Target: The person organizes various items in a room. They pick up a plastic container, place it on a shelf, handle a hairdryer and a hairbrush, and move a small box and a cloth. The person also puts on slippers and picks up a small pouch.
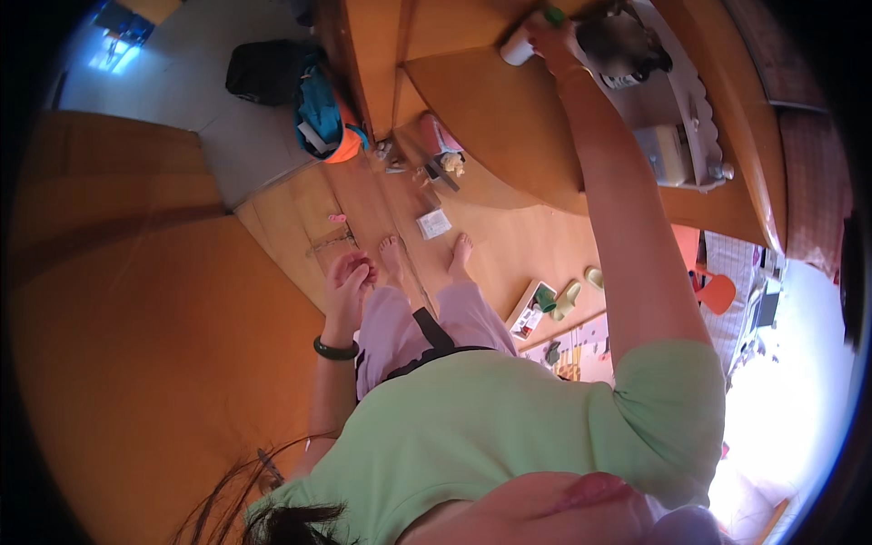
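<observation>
At the upper right, my right hand [550,37] is wrapped around a white cylindrical container [519,49] with a green part at its far end. It holds the container over a rounded wooden shelf [504,122]; whether the container touches the wood I cannot tell. My left hand [353,278] hangs by my left thigh, its fingers loosely curled with a gap to the thumb and nothing visible in it. A dark bangle [336,349] circles that wrist. Beside my right forearm stands a pale scallop-edged rack [688,88] with a dark bundle [616,44] and a clear plastic box [664,155].
A wooden door panel [170,327] stands close on my left. On the floor are a white packet [434,223], a white tray [528,310] of small items, green slippers [567,300], an orange-and-teal bag [327,129] and a black bag [262,71]. An orange chair [715,293] is at the right.
</observation>
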Available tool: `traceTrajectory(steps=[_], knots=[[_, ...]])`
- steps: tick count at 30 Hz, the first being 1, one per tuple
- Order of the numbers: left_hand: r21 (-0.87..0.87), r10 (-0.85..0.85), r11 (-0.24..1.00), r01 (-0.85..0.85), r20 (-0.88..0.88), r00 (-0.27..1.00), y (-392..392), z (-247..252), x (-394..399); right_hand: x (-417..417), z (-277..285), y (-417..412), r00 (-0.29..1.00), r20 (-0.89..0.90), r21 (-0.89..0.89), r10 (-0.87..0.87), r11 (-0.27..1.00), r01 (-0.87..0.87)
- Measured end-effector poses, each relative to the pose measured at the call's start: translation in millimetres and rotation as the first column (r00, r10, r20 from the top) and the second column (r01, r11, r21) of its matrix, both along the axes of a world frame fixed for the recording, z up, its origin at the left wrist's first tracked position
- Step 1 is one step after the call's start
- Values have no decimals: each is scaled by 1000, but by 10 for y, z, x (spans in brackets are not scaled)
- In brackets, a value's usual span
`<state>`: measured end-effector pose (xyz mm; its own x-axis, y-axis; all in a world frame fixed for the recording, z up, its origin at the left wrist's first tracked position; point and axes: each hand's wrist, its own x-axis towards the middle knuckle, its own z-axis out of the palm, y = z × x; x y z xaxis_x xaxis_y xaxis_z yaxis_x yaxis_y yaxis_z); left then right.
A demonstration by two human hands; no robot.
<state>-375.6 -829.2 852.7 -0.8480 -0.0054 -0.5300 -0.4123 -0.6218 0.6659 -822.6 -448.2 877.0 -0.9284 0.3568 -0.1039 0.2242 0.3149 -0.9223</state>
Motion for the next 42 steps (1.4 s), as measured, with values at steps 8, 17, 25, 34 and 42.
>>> traceTrajectory(steps=[8,17,25,34,42], knots=[[-53,62,997,-56,110,992,-194,-102,343,342,279,-362,999,-31,12,43,999,-43],[4,13,1000,-13,-39,999,-201,69,122,941,42,338,892,-252,488,375,845,-217],[-20,-84,996,82,-141,986,-101,141,-143,1888,1409,1763,979,-4,999,205,-36,12],[-115,-290,955,273,-171,942,-16,330,-308,2193,1623,1824,987,20,974,158,220,-55],[-126,-389,919,372,-159,907,15,351,-400,2284,1512,1759,988,137,989,73,40,-141]])
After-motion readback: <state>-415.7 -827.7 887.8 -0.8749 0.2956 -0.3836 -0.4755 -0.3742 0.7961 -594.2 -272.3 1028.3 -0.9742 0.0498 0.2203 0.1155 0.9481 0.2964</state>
